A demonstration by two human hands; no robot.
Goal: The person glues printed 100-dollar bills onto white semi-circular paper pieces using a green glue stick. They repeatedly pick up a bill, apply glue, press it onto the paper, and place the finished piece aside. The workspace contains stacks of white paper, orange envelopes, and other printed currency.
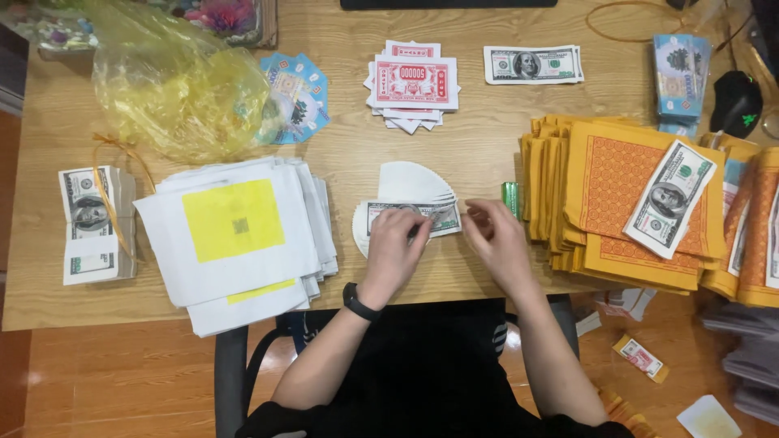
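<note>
Head view: desk (479, 154) is crowded. White paper stack with yellow square (235, 235) sits at the near edge left, orange paper stacks (625, 203) at the near edge right; the only open strip is mid-desk between them. Left hand (393, 243) pinches a grey-green banknote (434, 215) lying flat on a fan of white round sheets (410, 182), near the front edge, centre. Right hand (495, 239), fingers loosely curled, holds the note's right end.

The left hand (395, 243) presses down on a paper bill (415, 216) lying on some round white papers (406, 185). The right hand (497, 239) is just beside the bill. Both are over the wooden surface (487, 154).
</note>
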